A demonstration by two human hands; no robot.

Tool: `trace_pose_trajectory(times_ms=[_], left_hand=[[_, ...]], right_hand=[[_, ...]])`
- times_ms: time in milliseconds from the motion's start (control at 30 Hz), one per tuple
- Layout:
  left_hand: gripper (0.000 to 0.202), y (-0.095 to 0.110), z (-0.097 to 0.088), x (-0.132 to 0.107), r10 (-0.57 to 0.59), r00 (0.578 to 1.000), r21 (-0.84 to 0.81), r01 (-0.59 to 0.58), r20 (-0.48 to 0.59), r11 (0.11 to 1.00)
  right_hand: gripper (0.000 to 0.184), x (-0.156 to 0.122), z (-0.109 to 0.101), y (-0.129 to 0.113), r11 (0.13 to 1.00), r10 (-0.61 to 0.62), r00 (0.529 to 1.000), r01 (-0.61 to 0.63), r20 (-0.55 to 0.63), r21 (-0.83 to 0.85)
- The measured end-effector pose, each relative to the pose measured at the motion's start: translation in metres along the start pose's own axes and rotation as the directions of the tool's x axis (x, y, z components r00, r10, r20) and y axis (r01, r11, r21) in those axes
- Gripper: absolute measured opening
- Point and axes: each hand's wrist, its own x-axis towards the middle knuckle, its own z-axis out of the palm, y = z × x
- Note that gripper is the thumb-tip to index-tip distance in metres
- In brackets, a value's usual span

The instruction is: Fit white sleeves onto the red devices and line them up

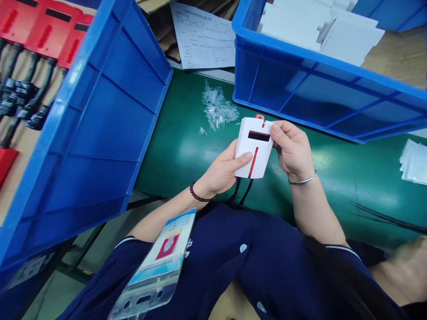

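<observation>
Both hands hold one small white card sleeve (254, 146) over the green belt (187, 146). A red part shows through the sleeve's slot and pokes out of its top, and two black cords hang from its lower end. My left hand (222, 171) grips the sleeve's left edge with the thumb across its face. My right hand (292, 149) pinches its upper right corner.
A blue crate (100, 129) at the left holds red carded items with black cords (36, 58). Another blue crate (320, 95) behind holds white sleeves (320, 26). Small clear plastic pieces (216, 109) lie on the belt. A printed sheet (203, 38) lies behind, white sheets (415, 162) at the right.
</observation>
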Motion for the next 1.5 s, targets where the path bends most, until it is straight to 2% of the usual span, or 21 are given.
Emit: trace_pose_trajectory(times_ms=[233,400,467,533,633,733,833,933,1033,1100,1233,1333,1433,1500], left_hand=[[0.05,0.002,0.005,-0.001,-0.063,0.998,-0.09,0.065,0.021,0.994],[0.048,-0.001,0.002,0.0,-0.057,0.998,-0.062,0.058,0.031,0.996],[0.046,-0.003,-0.001,0.0,-0.004,1.0,0.02,0.004,0.01,1.0],[0.043,-0.003,-0.002,-0.002,0.077,0.997,0.174,-0.075,-0.008,0.982],[0.041,0.001,0.0,-0.005,0.159,0.987,0.439,-0.149,0.013,0.886],[0.038,0.004,0.005,-0.008,0.151,0.988,0.53,-0.148,0.038,0.835],[0.032,0.003,0.007,-0.009,0.088,0.995,0.421,-0.102,0.053,0.901],[0.038,0.0,0.004,-0.01,0.004,1.0,0.236,-0.006,0.012,0.972],[0.042,0.002,0.0,-0.01,-0.05,0.998,0.07,0.052,-0.029,0.996],[0.04,0.003,-0.001,-0.01,-0.041,0.998,0.015,0.041,-0.037,0.999],[0.04,0.003,-0.001,-0.007,-0.02,0.999,-0.03,0.019,-0.032,0.999],[0.044,0.002,-0.001,-0.005,-0.026,0.999,-0.058,0.023,-0.038,0.998],[0.046,0.001,-0.004,-0.002,-0.014,0.997,-0.093,0.007,-0.074,0.996],[0.049,-0.001,-0.008,0.0,0.002,0.995,-0.134,-0.015,-0.101,0.991]], right_hand=[[0.05,0.0,0.003,-0.002,0.996,0.093,0.996,-0.093,0.01,0.015],[0.047,0.0,0.0,0.003,0.999,0.029,1.0,-0.029,-0.001,-0.038],[0.042,0.0,-0.005,0.001,0.997,0.0,0.999,0.003,0.044,-0.075],[0.038,-0.001,-0.011,-0.004,0.988,-0.07,0.992,0.084,0.107,-0.133],[0.049,-0.002,-0.015,-0.02,0.937,-0.19,0.959,0.241,0.211,-0.253],[0.042,-0.003,-0.01,-0.032,0.898,-0.169,0.942,0.268,0.289,-0.348],[0.038,-0.001,-0.002,-0.033,0.91,-0.132,0.957,0.22,0.257,-0.352],[0.047,0.002,0.001,-0.027,0.955,-0.073,0.983,0.118,0.17,-0.274],[0.06,-0.001,-0.004,-0.022,0.981,-0.001,0.995,0.02,0.101,-0.195],[0.059,-0.007,-0.008,-0.019,0.974,0.022,0.992,0.005,0.12,-0.225],[0.054,-0.017,-0.005,-0.013,0.937,0.015,0.985,0.046,0.172,-0.346],[0.056,-0.019,0.003,-0.012,0.897,-0.105,0.988,0.142,0.11,-0.419],[0.057,-0.024,0.011,-0.021,0.799,-0.204,0.974,0.226,0.102,-0.558],[0.056,-0.03,0.017,-0.029,0.712,-0.179,0.969,0.248,0.171,-0.657]])
